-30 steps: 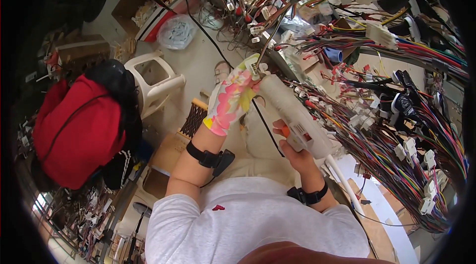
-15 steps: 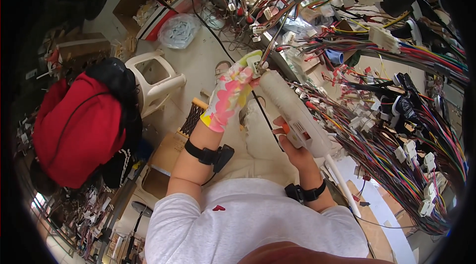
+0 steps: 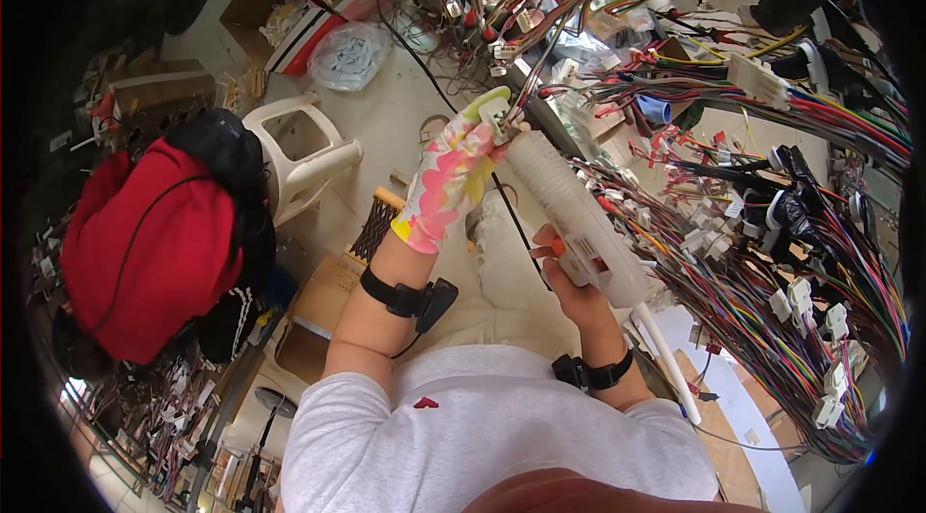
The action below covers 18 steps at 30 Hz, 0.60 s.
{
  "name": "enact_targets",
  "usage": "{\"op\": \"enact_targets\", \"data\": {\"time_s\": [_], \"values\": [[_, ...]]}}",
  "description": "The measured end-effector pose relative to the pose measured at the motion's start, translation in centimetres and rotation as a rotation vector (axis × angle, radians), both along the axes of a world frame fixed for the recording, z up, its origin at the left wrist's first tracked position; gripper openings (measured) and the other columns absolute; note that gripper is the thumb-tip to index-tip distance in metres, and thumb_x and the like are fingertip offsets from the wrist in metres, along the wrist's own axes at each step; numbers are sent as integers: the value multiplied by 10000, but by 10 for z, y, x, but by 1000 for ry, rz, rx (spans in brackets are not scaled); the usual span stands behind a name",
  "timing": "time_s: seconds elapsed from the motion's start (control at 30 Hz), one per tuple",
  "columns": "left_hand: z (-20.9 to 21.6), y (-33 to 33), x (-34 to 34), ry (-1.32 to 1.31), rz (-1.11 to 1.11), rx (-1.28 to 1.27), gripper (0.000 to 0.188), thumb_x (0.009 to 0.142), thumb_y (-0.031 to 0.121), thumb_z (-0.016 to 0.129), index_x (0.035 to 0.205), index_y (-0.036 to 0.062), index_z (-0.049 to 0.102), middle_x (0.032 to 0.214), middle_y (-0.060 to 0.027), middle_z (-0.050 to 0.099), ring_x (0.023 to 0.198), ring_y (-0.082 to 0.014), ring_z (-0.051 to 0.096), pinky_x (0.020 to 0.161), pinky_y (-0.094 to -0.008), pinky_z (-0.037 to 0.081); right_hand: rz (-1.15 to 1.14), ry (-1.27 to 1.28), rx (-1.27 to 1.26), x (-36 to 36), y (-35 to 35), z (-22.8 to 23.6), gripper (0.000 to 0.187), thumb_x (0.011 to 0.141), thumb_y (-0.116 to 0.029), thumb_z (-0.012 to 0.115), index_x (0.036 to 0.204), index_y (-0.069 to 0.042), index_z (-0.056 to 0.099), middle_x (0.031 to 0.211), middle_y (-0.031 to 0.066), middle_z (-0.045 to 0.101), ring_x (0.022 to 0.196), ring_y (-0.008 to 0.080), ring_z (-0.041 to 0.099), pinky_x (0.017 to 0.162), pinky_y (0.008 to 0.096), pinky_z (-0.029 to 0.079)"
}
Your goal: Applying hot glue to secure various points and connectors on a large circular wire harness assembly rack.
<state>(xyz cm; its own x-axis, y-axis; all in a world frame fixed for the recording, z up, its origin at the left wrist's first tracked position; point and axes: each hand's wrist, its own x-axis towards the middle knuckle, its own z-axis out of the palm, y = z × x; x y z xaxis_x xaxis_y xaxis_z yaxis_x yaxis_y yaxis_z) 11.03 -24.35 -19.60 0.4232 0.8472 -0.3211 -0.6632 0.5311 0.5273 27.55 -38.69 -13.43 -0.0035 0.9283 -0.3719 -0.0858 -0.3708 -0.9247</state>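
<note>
My left hand (image 3: 470, 145), in a pink, yellow and white patterned glove, is closed around a white wire connector (image 3: 494, 112) with wires running up from it. My right hand (image 3: 571, 289) is bare and grips a caulking gun (image 3: 608, 260) with an orange trigger. The gun's long translucent cartridge (image 3: 552, 180) slants up toward the connector, its front end close beside the gloved fingers. A white rod (image 3: 667, 364) sticks out of the gun's back end. Whether the nozzle touches the connector is hidden by the fingers.
Thick bundles of coloured wires (image 3: 714, 272) with white connectors fill the right side. To the left stand a pale plastic stool (image 3: 318, 161) and a red cloth (image 3: 154, 262). A clear bag of small parts (image 3: 349, 57) lies on the floor. A black cable (image 3: 424, 76) crosses the middle.
The connector in my left hand and the gun's front end have shifted very slightly. My grip on both stays the same.
</note>
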Motion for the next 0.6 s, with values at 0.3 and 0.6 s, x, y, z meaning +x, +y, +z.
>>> {"op": "enact_targets", "data": {"time_s": [0.3, 0.6], "values": [[3, 0, 2, -59, 57, -83, 402, 940, 198, 542, 1284, 8, 460, 1160, -130, 585, 1074, -240, 571, 968, -392, 452, -24, -53, 29, 2, -2, -3, 383, 814, 105, 550, 1177, -17, 537, 1023, 87, 615, 920, 172, 632, 806, 290, 524], [-3, -1, 0, -60, 54, -153, 393, 932, 214, 554, 1250, -7, 483, 1153, -155, 590, 1084, -247, 570, 958, -384, 458, -63, 31, 31, 2, 2, -2, 309, 803, 115, 557, 1084, -12, 557, 956, 64, 598, 883, 153, 609, 784, 278, 517]]}}
